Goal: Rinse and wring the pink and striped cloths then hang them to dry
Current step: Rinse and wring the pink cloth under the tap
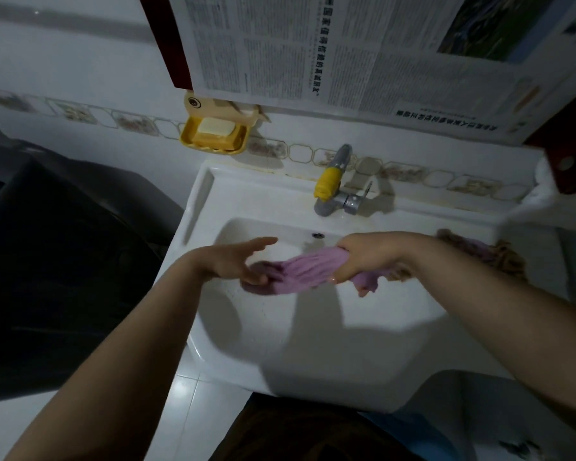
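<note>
One pink cloth [308,269], one striped cloth [492,252], two hands, one sink [313,344]

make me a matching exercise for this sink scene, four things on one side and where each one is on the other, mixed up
Things:
1. pink cloth
2. striped cloth
3. bar of soap
4. tap

Places:
A. in the yellow dish on the wall
B. on the back ledge of the sink, above the basin
C. stretched over the basin, gripped by the right hand
D. lying on the right rim of the sink

Pairs: 1-C, 2-D, 3-A, 4-B
</note>
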Tool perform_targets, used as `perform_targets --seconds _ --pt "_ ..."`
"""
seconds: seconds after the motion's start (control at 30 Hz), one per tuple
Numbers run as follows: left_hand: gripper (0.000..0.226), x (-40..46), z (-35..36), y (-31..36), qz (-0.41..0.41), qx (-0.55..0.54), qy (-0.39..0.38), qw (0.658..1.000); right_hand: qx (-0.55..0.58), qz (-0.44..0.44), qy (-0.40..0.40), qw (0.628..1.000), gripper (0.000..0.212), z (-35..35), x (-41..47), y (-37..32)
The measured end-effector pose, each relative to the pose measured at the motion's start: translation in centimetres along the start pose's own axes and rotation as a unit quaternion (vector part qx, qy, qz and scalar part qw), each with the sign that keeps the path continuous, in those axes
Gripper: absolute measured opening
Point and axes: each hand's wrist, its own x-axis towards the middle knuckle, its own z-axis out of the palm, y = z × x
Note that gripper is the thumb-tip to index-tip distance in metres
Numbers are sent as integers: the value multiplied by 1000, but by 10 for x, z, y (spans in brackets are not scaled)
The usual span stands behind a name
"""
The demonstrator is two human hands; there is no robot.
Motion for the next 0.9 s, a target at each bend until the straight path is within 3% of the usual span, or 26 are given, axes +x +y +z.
perform_targets --seconds 0.07,0.13,0.2,0.33,0.47,0.53,0.6,0.73,0.8,0.9 --pt "95 1 15 27 58 11 -69 996 87 -16 3 996 25 12 -3 -17" --pt "73 9 39 45 148 -89 -149 974 171 -23 3 985 25 20 -6 -29" --pt "60 19 62 43 207 -215 -155 942 253 -16 -6 967 23 17 -10 -34" --pt "71 28 84 31 141 -378 -99 910 448 -27 -35 893 12 -1 -19 -26" --pt "47 27 92 33 113 -348 -96 926 527 -78 -12 846 13 -4 -22 -17" --pt "40 27 98 26 121 -401 -123 900 539 -86 8 838 12 -5 -19 -13" --pt "48 27 109 24 134 -520 -147 831 520 -75 57 849 6 0 -13 -10" --pt "78 23 123 51 143 -688 -70 708 344 -72 170 921 4 36 2 -12" --pt "89 20 124 60 140 -730 -46 667 171 -75 195 963 23 56 5 -14" --pt "63 15 121 62 139 -753 -33 642 -33 -60 180 981 71 71 -2 -17"
